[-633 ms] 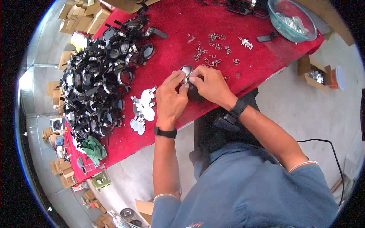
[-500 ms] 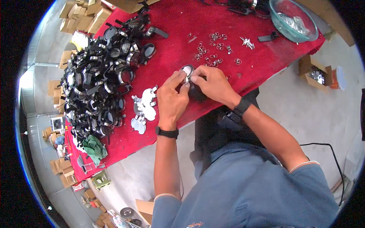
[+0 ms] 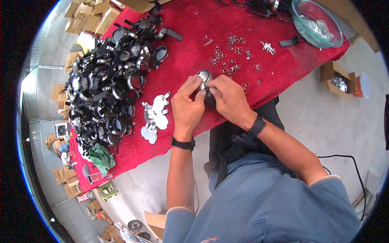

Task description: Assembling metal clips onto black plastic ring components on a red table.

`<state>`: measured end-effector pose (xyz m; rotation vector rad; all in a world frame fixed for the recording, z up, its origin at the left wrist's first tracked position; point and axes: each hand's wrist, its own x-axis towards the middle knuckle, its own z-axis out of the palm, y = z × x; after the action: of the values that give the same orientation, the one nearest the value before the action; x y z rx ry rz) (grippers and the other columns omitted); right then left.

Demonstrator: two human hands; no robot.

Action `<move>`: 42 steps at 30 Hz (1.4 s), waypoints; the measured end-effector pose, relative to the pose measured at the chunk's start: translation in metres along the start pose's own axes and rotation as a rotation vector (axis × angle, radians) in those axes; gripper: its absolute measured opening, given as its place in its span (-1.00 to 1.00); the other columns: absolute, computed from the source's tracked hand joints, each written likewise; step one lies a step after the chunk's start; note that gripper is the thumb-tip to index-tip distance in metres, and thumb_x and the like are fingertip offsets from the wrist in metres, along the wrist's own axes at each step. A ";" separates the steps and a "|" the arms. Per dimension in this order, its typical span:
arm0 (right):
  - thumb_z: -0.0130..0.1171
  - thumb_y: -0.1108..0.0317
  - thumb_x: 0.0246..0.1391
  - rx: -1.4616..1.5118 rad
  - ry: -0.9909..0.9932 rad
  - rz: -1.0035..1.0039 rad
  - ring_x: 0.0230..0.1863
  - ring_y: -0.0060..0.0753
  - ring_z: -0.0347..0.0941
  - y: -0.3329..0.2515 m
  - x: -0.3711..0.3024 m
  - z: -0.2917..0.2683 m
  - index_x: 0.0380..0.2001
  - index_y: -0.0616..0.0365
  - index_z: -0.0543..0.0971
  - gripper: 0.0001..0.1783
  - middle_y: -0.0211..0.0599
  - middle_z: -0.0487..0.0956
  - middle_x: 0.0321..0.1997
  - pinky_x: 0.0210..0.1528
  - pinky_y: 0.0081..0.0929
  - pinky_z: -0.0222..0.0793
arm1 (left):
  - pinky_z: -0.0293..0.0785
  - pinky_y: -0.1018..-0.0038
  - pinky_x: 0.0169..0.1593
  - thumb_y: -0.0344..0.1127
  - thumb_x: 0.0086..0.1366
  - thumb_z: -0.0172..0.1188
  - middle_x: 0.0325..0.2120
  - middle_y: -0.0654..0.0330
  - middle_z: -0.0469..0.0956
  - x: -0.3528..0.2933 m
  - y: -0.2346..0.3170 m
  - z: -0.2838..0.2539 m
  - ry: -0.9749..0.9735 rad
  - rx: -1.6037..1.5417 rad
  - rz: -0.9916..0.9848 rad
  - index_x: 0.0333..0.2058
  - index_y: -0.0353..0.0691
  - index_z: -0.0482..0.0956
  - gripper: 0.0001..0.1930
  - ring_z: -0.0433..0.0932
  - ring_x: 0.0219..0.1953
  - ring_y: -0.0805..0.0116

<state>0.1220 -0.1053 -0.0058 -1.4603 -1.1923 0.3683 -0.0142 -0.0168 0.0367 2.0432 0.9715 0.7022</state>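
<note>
Red cloth covers the worktop [image 3: 184, 36], which stands in a room with cartons stacked along the left wall. Left grip [image 3: 188, 103] grasps the near left edge of a round rimmed piece [image 3: 205, 75], thumb and fingers closed on it. Right grip [image 3: 231, 97] pinches at its right edge; any small part between those fingertips is hidden. The piece sits between both grips, at the fingertips, pale face up.

Sound practice, in this inspector's judgement: let the left grip do the steadying and the right the fine work, press evenly along the rim, and keep fingertips off the pale face, which may mark.

Containers noted: beyond and right of the grips, a teal basin [image 3: 300, 29] holds clear plastic bags [image 3: 318, 27], contents unreadable. Farther right and lower, on the floor, a cardboard box [image 3: 327, 75] holds small shiny pieces [image 3: 339, 82]; beside it stands an orange tub [image 3: 358, 86] with a pale lid, interior unseen.

Loose stock: metal clips [image 3: 227, 61] just beyond the grips; white discs [image 3: 159, 111] left of the left grip.
</note>
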 end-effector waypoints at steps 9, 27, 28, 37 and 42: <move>0.17 0.66 -0.01 -0.071 0.010 -0.134 0.06 0.14 0.56 -0.003 -0.017 0.002 0.17 0.25 0.59 -0.42 0.01 0.58 0.02 0.07 -0.08 0.57 | 0.50 0.29 0.35 -0.58 0.23 0.28 0.12 -0.13 0.70 0.003 -0.010 0.007 0.047 -0.019 -0.012 0.05 -0.42 0.73 -0.61 0.65 0.24 0.01; 0.14 0.55 0.12 -0.781 -0.008 -0.297 0.10 0.14 0.60 0.044 0.074 -0.184 -0.03 0.20 0.71 -0.66 0.03 0.67 0.00 0.20 -0.03 0.53 | 0.55 0.33 0.29 -0.45 0.18 0.37 0.09 -0.11 0.72 0.012 -0.006 0.006 0.068 0.021 -0.021 0.01 -0.38 0.76 -0.62 0.70 0.16 0.05; 0.16 0.54 0.11 -0.968 -0.113 -0.199 0.05 0.14 0.59 0.057 0.082 -0.208 -0.06 0.21 0.71 -0.67 0.02 0.67 -0.04 0.14 -0.02 0.54 | 0.57 0.33 0.27 -0.44 0.18 0.37 0.08 -0.11 0.72 0.013 -0.001 0.007 0.076 0.037 -0.028 0.00 -0.37 0.76 -0.62 0.72 0.14 0.04; 0.24 0.40 0.14 -1.220 -0.277 -0.240 -0.07 0.09 0.59 0.105 0.100 -0.254 -0.24 0.15 0.70 -0.85 -0.09 0.65 -0.20 -0.02 -0.02 0.55 | 0.63 0.24 0.16 -0.36 0.18 0.37 0.02 -0.10 0.74 0.011 0.011 0.013 0.140 0.186 0.065 -0.07 -0.36 0.78 -0.66 0.75 0.00 -0.04; 0.41 0.25 0.21 -0.468 -0.093 -0.084 -0.08 0.06 0.73 0.059 0.095 -0.191 0.00 0.29 0.71 -0.61 0.03 0.76 -0.14 -0.02 -0.17 0.63 | 0.60 0.28 0.22 -0.31 0.22 0.39 0.02 -0.08 0.75 0.009 0.006 0.016 0.185 0.226 0.066 -0.05 -0.33 0.79 -0.66 0.74 0.06 -0.01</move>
<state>0.3388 -0.1233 0.0359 -1.7976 -1.4767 0.1002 0.0050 -0.0186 0.0340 2.2444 1.1366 0.8616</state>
